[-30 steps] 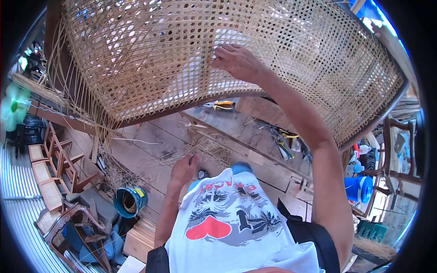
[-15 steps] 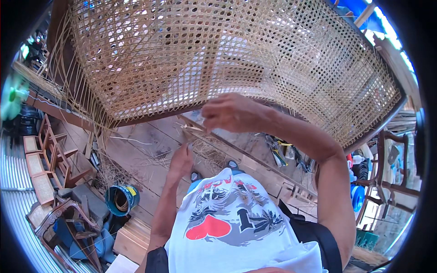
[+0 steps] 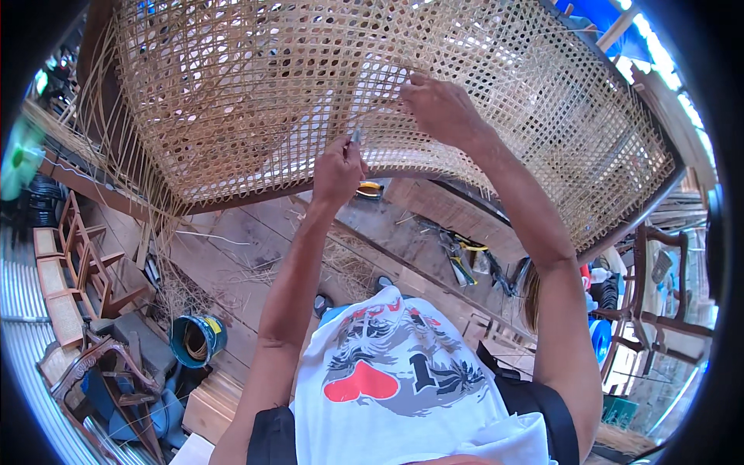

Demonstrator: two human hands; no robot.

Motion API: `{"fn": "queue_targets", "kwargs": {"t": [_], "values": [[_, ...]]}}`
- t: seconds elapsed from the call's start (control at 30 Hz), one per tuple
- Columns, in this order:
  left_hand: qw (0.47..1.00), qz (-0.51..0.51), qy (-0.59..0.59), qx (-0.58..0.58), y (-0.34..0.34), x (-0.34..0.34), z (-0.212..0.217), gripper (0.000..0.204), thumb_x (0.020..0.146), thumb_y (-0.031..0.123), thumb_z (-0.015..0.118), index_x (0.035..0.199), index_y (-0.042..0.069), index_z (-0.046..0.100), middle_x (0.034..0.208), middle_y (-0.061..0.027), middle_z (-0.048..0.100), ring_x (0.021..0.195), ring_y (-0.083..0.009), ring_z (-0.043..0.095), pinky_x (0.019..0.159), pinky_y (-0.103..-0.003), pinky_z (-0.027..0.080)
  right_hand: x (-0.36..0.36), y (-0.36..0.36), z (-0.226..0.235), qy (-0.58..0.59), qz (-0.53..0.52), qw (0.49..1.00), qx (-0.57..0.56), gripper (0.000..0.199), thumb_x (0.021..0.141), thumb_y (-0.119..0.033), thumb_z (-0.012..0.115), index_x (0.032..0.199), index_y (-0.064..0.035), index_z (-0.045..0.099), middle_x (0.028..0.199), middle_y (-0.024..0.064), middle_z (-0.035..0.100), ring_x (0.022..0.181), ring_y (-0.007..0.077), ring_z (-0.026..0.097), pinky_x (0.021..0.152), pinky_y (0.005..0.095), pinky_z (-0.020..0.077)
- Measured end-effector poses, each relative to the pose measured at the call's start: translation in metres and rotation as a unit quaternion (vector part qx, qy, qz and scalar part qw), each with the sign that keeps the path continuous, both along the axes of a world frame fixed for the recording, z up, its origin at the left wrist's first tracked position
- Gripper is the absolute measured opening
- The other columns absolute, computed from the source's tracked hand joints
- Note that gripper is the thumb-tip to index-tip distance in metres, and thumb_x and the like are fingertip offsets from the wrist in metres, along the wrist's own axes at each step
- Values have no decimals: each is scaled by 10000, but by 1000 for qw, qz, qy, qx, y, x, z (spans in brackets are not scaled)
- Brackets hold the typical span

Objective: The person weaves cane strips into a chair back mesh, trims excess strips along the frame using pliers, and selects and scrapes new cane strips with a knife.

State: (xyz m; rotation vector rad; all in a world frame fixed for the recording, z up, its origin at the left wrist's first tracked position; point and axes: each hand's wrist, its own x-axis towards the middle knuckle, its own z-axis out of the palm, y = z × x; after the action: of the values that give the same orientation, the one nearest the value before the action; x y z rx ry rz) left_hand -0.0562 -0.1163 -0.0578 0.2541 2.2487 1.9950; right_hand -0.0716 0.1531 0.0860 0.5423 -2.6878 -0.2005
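A large woven cane panel (image 3: 232, 85) in a dark wooden frame fills the upper part of the head view, with loose cane strands hanging off its left side. My left hand (image 3: 337, 169) is raised to the panel's lower edge and is closed on a small metal tool (image 3: 356, 136). My right hand (image 3: 442, 108) is higher and to the right, its fingers pressed on the weave and pinching a cane strand (image 3: 380, 108) that runs toward the tool.
Below lies a plank floor (image 3: 232, 240) with cane scraps, hand tools (image 3: 457, 252) and a yellow-handled tool (image 3: 370, 188). A blue bucket (image 3: 198, 339) stands at lower left beside wooden chair frames (image 3: 70, 263). More chairs (image 3: 659, 287) stand at the right.
Both hands have risen to the cane panel. The left hand came up from near my lap to the panel's lower edge; the right hand went back onto the weave.
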Motion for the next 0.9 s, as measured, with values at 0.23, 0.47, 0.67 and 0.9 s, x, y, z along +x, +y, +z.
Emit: {"fn": "queue_targets", "kwargs": {"t": [0.23,0.47,0.67,0.9], "values": [[1000,2,-7,20,5,-15,-9,298,1243,237,670,1285,-12,830,870,-97,898,788,-200,886,742,-400,683,17,-2,16,43,77,991,-101,164,1117,-199,882,1204,-89,966,1178,85,909,1105,324,911,952,498,742],[992,27,68,-100,25,-30,16,323,1203,262,686,1198,-21,841,908,-173,937,843,-286,931,805,-441,713,25,-13,27,93,108,989,-46,142,1070,-195,848,1130,-129,958,1125,33,895,1059,264,897,968,474,738],[965,164,158,-129,73,-53,-37,257,1201,229,715,1144,-11,783,865,-233,883,846,-441,911,792,-582,699,-8,-22,29,120,150,981,19,143,1090,-197,832,1124,-132,954,1235,19,914,1158,243,888,1053,462,735],[973,174,137,-68,92,-23,-21,302,1303,236,619,1186,1,767,950,-209,899,830,-449,887,738,-587,652,-57,-5,31,118,120,980,110,167,1149,-217,823,1198,-177,978,1388,-25,928,1330,210,847,1133,450,729]]}}
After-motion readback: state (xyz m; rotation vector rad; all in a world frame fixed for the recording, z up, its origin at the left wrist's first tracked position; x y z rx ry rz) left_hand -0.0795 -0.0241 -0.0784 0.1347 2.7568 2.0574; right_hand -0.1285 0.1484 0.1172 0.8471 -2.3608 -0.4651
